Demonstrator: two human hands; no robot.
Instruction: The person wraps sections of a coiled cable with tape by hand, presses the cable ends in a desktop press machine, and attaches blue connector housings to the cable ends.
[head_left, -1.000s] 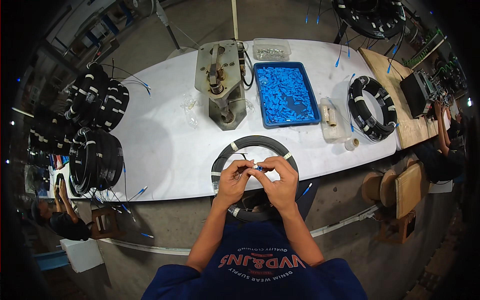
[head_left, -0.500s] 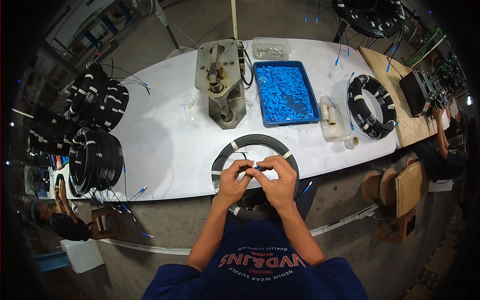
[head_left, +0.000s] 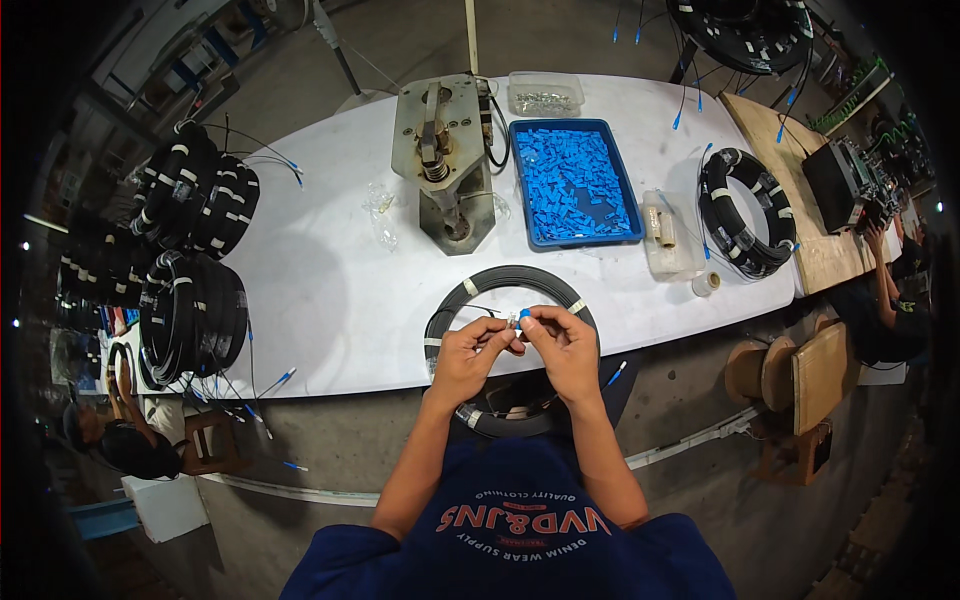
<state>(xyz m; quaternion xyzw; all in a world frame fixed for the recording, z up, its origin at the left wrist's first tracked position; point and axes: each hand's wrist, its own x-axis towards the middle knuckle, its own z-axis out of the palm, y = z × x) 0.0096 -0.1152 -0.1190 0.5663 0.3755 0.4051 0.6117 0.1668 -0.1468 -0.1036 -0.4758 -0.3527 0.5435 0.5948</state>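
Observation:
Both hands meet over a black cable coil (head_left: pixel 543 277) that overhangs the table's near edge. Fingertips of my right hand (head_left: pixel 565 357) pinch a small blue connector piece (head_left: pixel 525 314). My left hand (head_left: pixel 466 360), closed with thumb against fingers, grips a small whitish connector end (head_left: pixel 512 320) right beside the blue piece. Whether the two pieces are joined cannot be made out between the fingers. A thin black cable end runs from the coil toward my left fingers.
Ahead stand a metal press (head_left: pixel 437 150), a blue tray (head_left: pixel 577 242) of blue connector housings and a clear box (head_left: pixel 545 95) of small metal parts. Cable coils lie left (head_left: pixel 190 310) and right (head_left: pixel 745 210). Clear container (head_left: pixel 672 262) and tape roll (head_left: pixel 705 285) sit right. Co-workers flank the table.
My right hand has shifted its fingers, and the blue piece now shows more plainly at its fingertips. My hands stay close together over the coil.

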